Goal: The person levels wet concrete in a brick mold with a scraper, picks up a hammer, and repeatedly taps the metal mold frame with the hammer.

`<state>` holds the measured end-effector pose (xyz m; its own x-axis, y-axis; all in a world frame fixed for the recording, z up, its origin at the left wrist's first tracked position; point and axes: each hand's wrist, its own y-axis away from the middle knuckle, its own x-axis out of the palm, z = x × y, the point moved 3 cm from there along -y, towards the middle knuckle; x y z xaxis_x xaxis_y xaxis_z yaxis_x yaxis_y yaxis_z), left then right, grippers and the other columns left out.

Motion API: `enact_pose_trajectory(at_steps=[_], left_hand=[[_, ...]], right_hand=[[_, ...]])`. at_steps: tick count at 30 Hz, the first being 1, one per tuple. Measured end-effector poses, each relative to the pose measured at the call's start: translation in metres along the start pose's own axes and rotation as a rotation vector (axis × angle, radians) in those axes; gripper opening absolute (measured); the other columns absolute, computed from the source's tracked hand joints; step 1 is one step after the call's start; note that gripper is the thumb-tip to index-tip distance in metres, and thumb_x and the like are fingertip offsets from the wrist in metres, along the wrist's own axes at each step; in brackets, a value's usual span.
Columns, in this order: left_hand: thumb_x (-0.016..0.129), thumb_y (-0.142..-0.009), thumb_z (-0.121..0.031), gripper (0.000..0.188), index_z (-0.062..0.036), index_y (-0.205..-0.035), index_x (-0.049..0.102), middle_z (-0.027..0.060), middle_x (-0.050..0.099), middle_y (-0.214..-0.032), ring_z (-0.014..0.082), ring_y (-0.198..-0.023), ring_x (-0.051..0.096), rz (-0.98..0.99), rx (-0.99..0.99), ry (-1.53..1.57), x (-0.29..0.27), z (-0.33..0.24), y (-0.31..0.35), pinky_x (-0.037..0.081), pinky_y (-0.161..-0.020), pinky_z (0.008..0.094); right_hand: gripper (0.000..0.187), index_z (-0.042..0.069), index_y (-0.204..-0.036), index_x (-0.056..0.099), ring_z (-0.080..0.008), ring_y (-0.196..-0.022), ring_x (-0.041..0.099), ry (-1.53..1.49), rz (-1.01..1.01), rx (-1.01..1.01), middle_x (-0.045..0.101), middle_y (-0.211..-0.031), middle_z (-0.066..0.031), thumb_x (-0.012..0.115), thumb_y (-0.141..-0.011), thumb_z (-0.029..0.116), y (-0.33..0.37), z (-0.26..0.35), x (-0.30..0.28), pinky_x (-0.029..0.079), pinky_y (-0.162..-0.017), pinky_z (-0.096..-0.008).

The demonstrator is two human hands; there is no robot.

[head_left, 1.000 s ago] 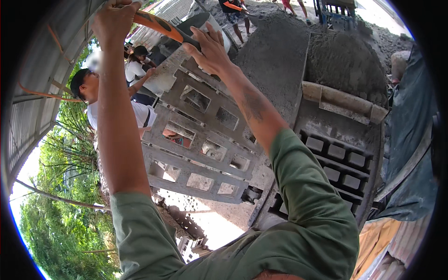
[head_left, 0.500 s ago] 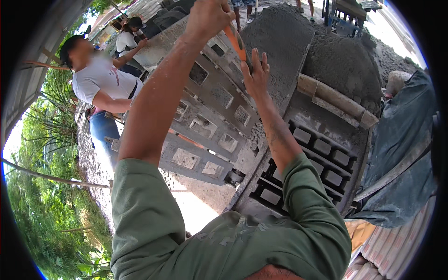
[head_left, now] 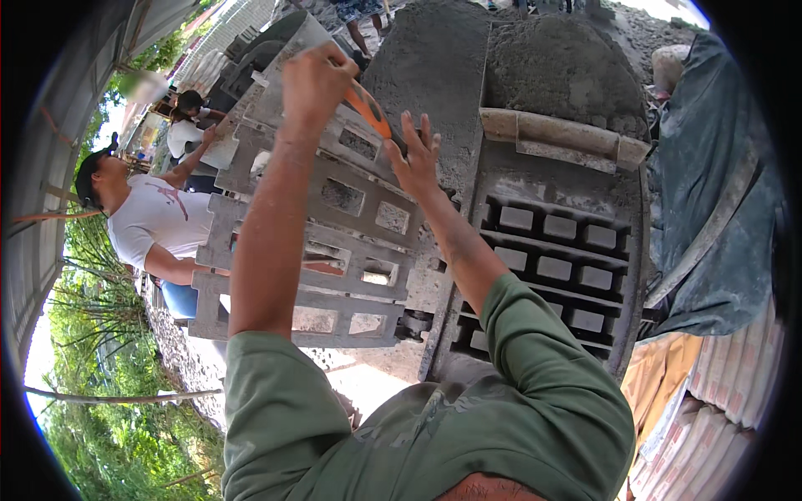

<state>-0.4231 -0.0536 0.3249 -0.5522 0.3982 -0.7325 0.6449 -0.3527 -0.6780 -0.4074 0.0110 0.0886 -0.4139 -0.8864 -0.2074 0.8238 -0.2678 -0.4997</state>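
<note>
Under a corrugated roof (head_left: 58,83) edged by green foliage (head_left: 109,417), grey mix (head_left: 426,63) spreads across an outdoor concrete yard as a person in a green shirt (head_left: 476,426) handles an orange-and-black tool (head_left: 368,108). The left hand (head_left: 316,88), slightly blurred, is closed around its upper end; the right hand (head_left: 415,159), fingers spread and palm open, is at its dark lower end, though whether they touch cannot be told. The hands are apart, the tool slanting between them, over the upper right part of a grey frame (head_left: 369,207) pierced with rectangular openings. The frame's right edge ends at a dark hinge (head_left: 413,326) beside a slotted mould (head_left: 632,275), whose near left corner lies close to the right forearm. Open space separates the right hand from a pale ledge (head_left: 560,142) at the mould's far end. At left, a co-worker in a white shirt (head_left: 154,217) stands beside the frame; at right, a dark tarp (head_left: 710,184) hangs near stacked sacks (head_left: 735,376).
</note>
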Motion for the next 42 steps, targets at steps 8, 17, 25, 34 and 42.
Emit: enact_pose_trajectory(at_steps=[8, 17, 25, 34, 42], left_hand=[[0.068, -0.07, -0.022, 0.017, -0.0063, -0.075, 0.066, 0.012, 0.064, -0.069, 0.0263, -0.067, 0.065, 0.051, -0.126, -0.031, -0.008, 0.005, 0.002, 0.05, -0.063, 0.0338], [0.068, -0.069, -0.024, 0.016, -0.0088, -0.076, 0.068, 0.0068, 0.066, -0.068, 0.0221, -0.064, 0.065, -0.044, -0.202, -0.223, -0.054, 0.002, -0.045, 0.05, -0.062, 0.0315], [0.069, -0.071, -0.02, 0.015, -0.0062, -0.073, 0.065, 0.008, 0.063, -0.064, 0.0206, -0.061, 0.063, 0.091, 0.0, 0.02, 0.074, -0.021, 0.037, 0.049, -0.058, 0.0328], [0.069, -0.071, -0.014, 0.01, -0.0053, -0.074, 0.066, 0.0051, 0.061, -0.056, 0.0105, -0.052, 0.06, -0.033, -0.048, -0.06, -0.101, -0.033, 0.013, 0.047, -0.05, 0.0243], [0.066, -0.07, -0.012, 0.008, -0.0057, -0.069, 0.062, 0.0089, 0.059, -0.069, 0.0239, -0.062, 0.06, -0.009, -0.049, 0.086, -0.044, -0.039, 0.084, 0.048, -0.059, 0.0338]], right_hand=[[0.077, 0.003, -0.136, 0.03, -0.0317, -0.135, 0.015, -0.042, -0.006, 0.044, 0.033, -0.138, -0.0171, 0.048, -0.084, 0.056, -0.004, 0.003, 0.002, 0.008, -0.106, -0.0539], [0.075, 0.009, -0.137, 0.032, -0.0311, -0.135, 0.014, -0.156, -0.051, -0.036, 0.036, -0.136, -0.0183, 0.046, -0.083, 0.06, -0.05, 0.044, 0.011, 0.006, -0.106, -0.0534], [0.074, 0.015, -0.142, 0.017, -0.0246, -0.138, 0.006, 0.145, 0.183, 0.172, 0.023, -0.145, -0.0078, 0.035, -0.087, 0.06, 0.03, -0.086, -0.007, -0.004, -0.108, -0.0511], [0.067, 0.008, -0.139, 0.027, -0.0288, -0.137, 0.012, -0.208, -0.056, -0.139, 0.028, -0.144, -0.0107, 0.04, -0.089, 0.05, 0.012, 0.077, 0.008, 0.005, -0.107, -0.0502], [0.06, 0.006, -0.137, 0.032, -0.035, -0.135, 0.016, -0.167, -0.092, -0.139, 0.033, -0.141, -0.0128, 0.038, -0.092, 0.045, 0.082, 0.012, 0.002, 0.013, -0.106, -0.0493]])
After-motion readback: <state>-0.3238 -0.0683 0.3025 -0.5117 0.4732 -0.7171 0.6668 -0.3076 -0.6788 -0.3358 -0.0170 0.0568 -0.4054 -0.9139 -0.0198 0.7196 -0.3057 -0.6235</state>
